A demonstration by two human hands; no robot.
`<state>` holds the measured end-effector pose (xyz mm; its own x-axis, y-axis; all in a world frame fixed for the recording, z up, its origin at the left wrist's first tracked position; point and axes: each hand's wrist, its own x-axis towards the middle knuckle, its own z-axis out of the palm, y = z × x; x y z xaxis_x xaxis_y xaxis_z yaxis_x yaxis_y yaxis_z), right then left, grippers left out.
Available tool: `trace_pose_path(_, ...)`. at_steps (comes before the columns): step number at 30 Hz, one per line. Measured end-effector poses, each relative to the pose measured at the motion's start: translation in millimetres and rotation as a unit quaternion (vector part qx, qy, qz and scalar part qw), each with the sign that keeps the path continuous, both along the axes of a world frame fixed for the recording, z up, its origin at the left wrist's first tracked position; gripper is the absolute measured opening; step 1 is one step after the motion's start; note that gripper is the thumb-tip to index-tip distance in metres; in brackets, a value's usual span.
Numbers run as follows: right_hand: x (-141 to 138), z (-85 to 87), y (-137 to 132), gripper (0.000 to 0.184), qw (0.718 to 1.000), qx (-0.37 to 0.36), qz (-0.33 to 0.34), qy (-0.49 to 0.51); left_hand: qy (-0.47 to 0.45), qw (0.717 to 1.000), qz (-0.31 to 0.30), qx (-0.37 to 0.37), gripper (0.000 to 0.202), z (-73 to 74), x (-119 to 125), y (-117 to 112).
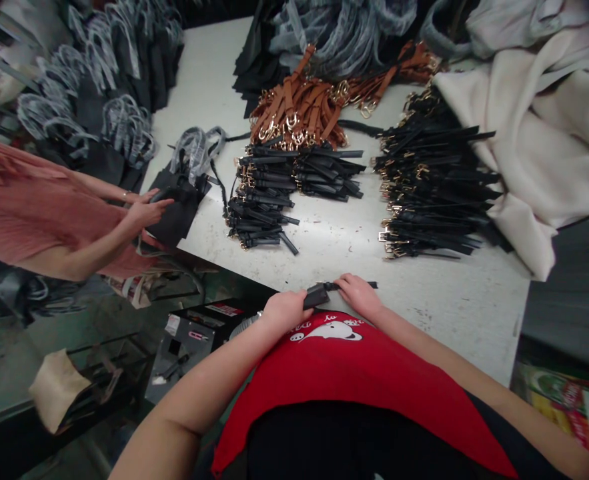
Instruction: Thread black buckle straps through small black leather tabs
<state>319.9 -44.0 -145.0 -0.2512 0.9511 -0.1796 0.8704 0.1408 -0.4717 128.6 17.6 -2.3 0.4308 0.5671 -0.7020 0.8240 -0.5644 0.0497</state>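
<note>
At the table's near edge, my left hand (284, 310) is closed on the thick end of a short black strap (319, 293). My right hand (358, 293) pinches the same black strap, whose thin end sticks out to the right. Both hands rest close to my red shirt. Farther out on the white table (324, 240) lie piles of black straps with gold buckles (264, 200), a second pile of black straps (429, 180) and a heap of brown straps (299, 110).
At the left, another person in a pink top has both hands (147, 210) on a black bag (177, 203). Black bags with wrapped handles (109, 80) stand behind. A cream cloth (534, 133) covers the table's right side. A grey machine (189, 337) sits below the table edge.
</note>
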Motion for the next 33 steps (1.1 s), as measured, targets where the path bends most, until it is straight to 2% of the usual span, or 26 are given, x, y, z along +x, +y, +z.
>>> trace_pose_path(12,3.9,-5.8,-1.6,0.025,0.998,0.010,-0.016,0.052,0.003,1.000,-0.002,-0.003,0.043,0.0,0.8,-0.3)
trace_pose_path(19,9.7,-16.8,-4.0,0.028,0.995,0.026,-0.031,0.089,0.010,1.000,-0.004,0.009,0.044,6.6,21.7,6.6)
trace_pose_path(23,9.8,-18.9,-3.4,0.026,0.995,0.031,-0.034,0.088,0.016,1.000,-0.001,0.017,0.044,11.0,21.9,7.3)
trace_pose_path(30,7.8,-21.3,-4.4,0.030,0.994,0.041,-0.042,0.092,0.009,1.000,0.000,0.028,0.044,2.7,38.6,8.9)
trace_pose_path(33,7.2,-23.6,-5.7,0.031,0.994,0.050,-0.038,0.088,0.022,1.000,-0.012,0.017,0.042,5.5,41.6,14.8)
